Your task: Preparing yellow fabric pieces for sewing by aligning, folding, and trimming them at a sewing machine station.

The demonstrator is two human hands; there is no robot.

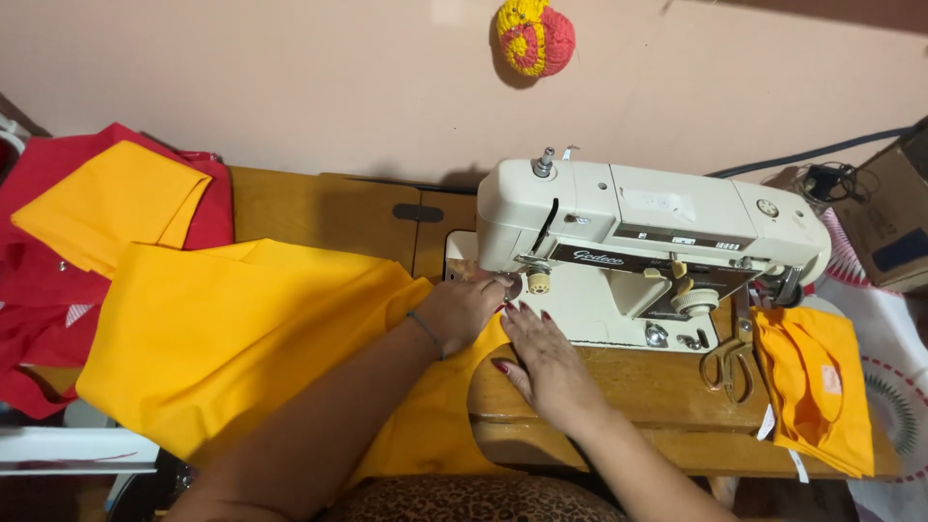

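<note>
Leopard-print fabric (474, 500) shows at the bottom edge, closest to the viewer, just below the front of the wooden sewing table (619, 387). On this table stands a cream sewing machine (638, 227), and I describe everything from it. Large yellow cloth (242, 338) spreads to the left of the machine and reaches under its needle end. Left hand (462, 309) lies flat on this cloth just beside the needle, fingers pressed together. Right hand (541, 353) rests in front of the machine, at the cloth's edge, fingers slightly spread and flat; it pinches nothing. Scissors (730, 362) lie before the machine's right end, and a folded yellow piece (817, 387) is further right. Far left of the machine, red fabric (39, 290) carries another yellow piece (111, 208).
</note>
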